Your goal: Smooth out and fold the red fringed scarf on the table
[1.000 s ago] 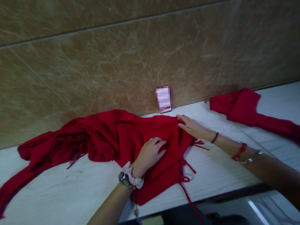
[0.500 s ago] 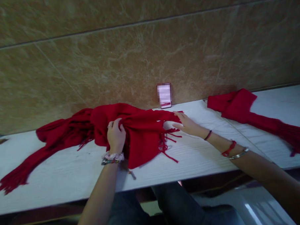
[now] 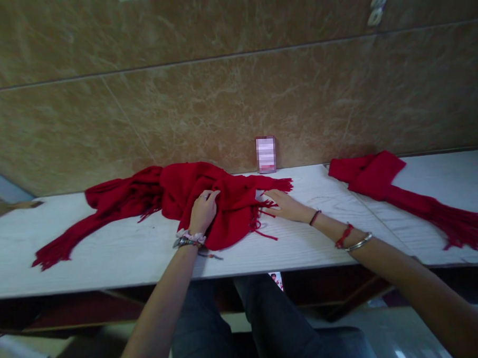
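Note:
A red fringed scarf (image 3: 235,221) lies spread and rumpled on the white tabletop in front of me. My left hand (image 3: 204,209) rests on its middle, fingers curled into the cloth and closed on a fold. At the scarf's fringed right end is my right hand (image 3: 283,204), its thumb and fingers apart around some tassels; whether it touches them is unclear. More bunched red fabric (image 3: 124,197) runs to the left and ends in a fringe; I cannot tell whether it is a separate scarf.
Another red scarf (image 3: 366,178), folded over at one end, lies on the right. A phone (image 3: 266,154) with a lit screen leans against the brown marbled wall (image 3: 204,106). The white table (image 3: 119,258) has its front edge close to my legs.
My right hand has drawn left and lower across the fringe. The left hand stays on the cloth, whose lower edge is now more gathered. The camera view has shifted.

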`<state>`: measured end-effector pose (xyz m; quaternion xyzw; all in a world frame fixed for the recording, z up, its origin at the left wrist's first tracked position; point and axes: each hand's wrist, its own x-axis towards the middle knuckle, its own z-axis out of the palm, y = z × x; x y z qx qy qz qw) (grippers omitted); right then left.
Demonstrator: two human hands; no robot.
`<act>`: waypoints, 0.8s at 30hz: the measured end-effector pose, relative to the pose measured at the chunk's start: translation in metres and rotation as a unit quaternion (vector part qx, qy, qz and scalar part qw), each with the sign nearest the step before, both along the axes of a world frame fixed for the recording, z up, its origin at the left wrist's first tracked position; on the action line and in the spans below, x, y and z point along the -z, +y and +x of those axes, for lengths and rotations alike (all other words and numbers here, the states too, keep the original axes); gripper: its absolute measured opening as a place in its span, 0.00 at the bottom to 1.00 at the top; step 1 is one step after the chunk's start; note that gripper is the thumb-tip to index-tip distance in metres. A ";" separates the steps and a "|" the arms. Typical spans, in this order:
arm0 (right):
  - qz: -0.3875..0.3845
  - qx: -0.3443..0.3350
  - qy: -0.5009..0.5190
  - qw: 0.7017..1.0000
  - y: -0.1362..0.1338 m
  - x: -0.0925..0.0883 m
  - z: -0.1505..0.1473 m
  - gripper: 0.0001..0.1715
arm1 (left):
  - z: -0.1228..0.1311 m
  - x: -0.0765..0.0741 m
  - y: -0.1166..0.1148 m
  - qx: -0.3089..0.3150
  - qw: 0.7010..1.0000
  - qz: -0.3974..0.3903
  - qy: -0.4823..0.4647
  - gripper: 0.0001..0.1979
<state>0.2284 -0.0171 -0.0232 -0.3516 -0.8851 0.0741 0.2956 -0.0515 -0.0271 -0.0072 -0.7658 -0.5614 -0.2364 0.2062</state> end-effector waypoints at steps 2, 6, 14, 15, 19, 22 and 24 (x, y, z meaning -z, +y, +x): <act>-0.032 -0.014 0.034 0.999 0.002 0.001 -0.011 0.31 | 0.001 0.002 0.000 0.014 1.000 -0.010 0.003 0.18; -0.138 0.005 0.136 0.981 0.005 0.000 -0.046 0.28 | 0.002 0.008 0.000 0.042 0.999 -0.028 0.011 0.17; -0.145 0.105 0.301 0.937 0.034 -0.002 -0.033 0.10 | -0.003 0.007 -0.012 0.002 0.997 0.034 -0.071 0.19; -0.145 0.122 0.323 0.927 0.040 -0.001 -0.026 0.10 | -0.003 0.006 -0.012 -0.004 0.996 0.045 -0.082 0.19; -0.145 0.174 0.385 0.895 0.059 0.000 -0.003 0.15 | -0.001 0.006 -0.015 -0.004 0.995 0.059 -0.083 0.18; -0.143 0.193 0.375 0.896 0.065 0.001 0.005 0.16 | 0.001 0.009 -0.017 0.012 0.997 0.049 -0.063 0.17; -0.143 0.191 0.329 0.914 0.064 0.003 0.010 0.13 | 0.001 0.011 -0.019 0.034 0.999 0.017 -0.037 0.16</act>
